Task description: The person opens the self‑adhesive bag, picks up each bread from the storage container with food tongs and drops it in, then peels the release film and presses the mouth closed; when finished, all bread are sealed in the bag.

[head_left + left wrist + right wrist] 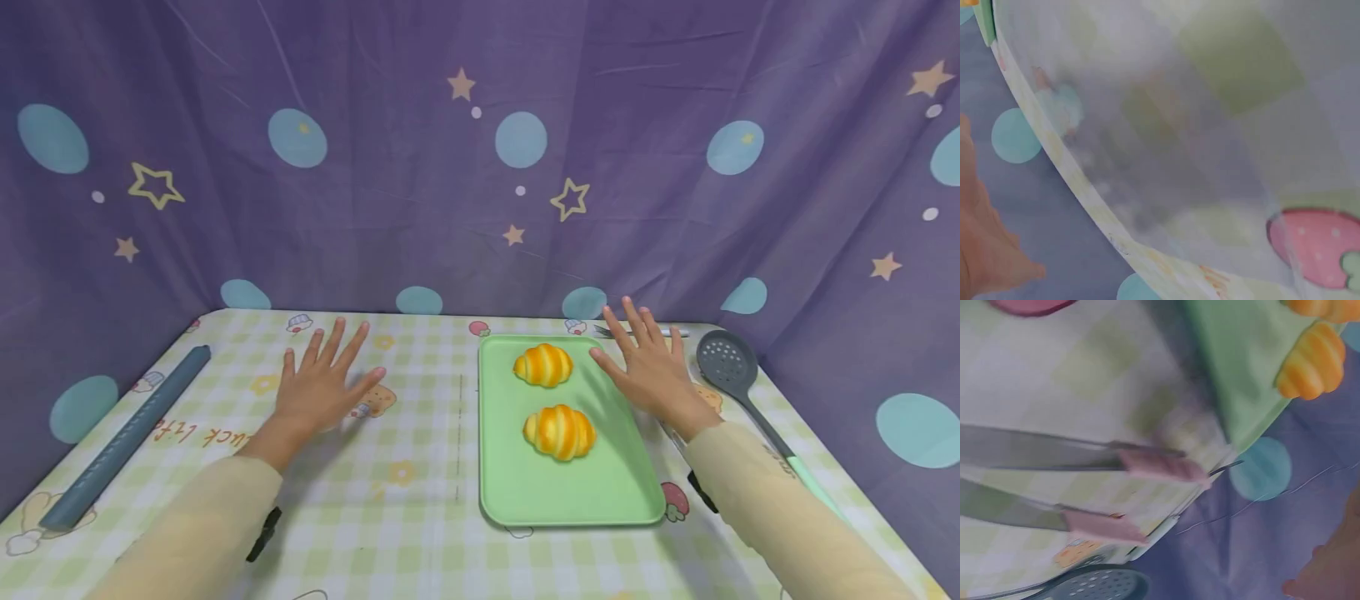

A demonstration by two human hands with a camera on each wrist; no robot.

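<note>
Head view: left hand (318, 396) and right hand (654, 373) held nothing, fingers (351, 347) spread wide; a low leftward right-hand sweep risked clipping the green tray (525, 492) and rolling the croissants (560, 432).

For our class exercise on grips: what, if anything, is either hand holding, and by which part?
Nothing is held. The left hand is spread over the tablecloth, the right hand spread near the right edge of the green tray.

Head view forward-down, wrist close-ups (tray (562, 496) shared)
</note>
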